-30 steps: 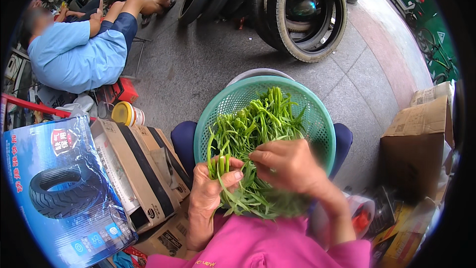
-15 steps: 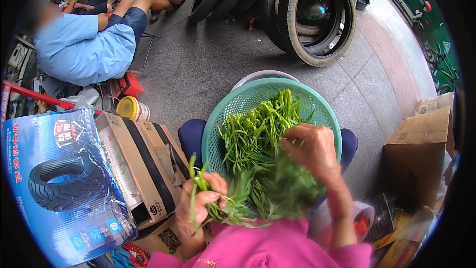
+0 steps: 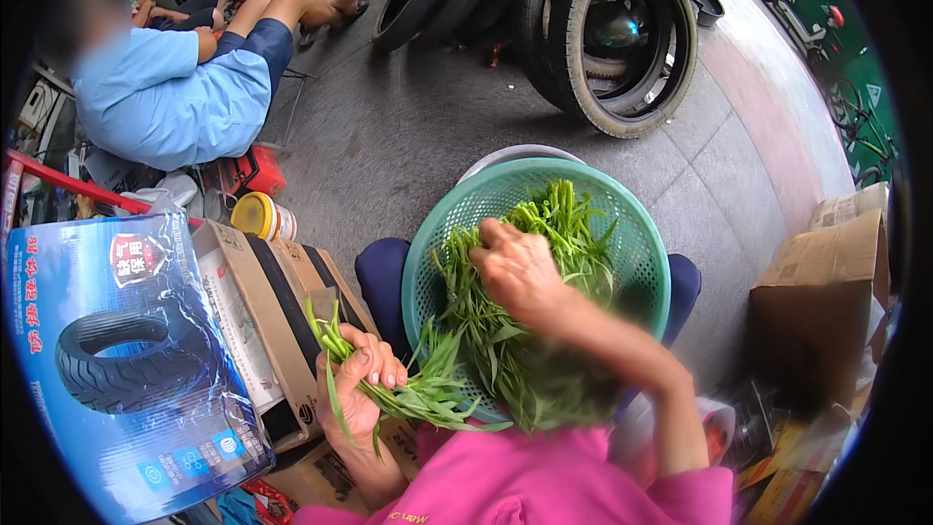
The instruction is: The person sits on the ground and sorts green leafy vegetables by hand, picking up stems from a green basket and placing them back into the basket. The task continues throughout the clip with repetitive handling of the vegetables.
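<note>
My left hand (image 3: 355, 379) is closed around a small bunch of long-leaved greens (image 3: 428, 394), which look like water spinach. Their cut stems poke out past the thumb, and the leaves trail toward the basket. Between my knees sits a round green mesh basket (image 3: 442, 214) with a larger heap of the same greens (image 3: 496, 331). Over the heap's upper left part is my right hand (image 3: 515, 267), fingers curled down against the stems. What lies in its fingertips is hidden. Leaves below my right forearm are blurred.
A pale basin (image 3: 520, 150) shows under the basket. At left are a blue tyre box (image 3: 136, 360), cardboard boxes (image 3: 282, 331), a yellow-lidded tub (image 3: 255, 216) and a seated person (image 3: 175, 87). Tyres (image 3: 573, 49) stand ahead. At right is a brown carton (image 3: 812, 301).
My right hand has moved left across the heap, from its right side to its upper left. My left hand has shifted slightly left with its bunch, whose leaves now spread toward the basket.
</note>
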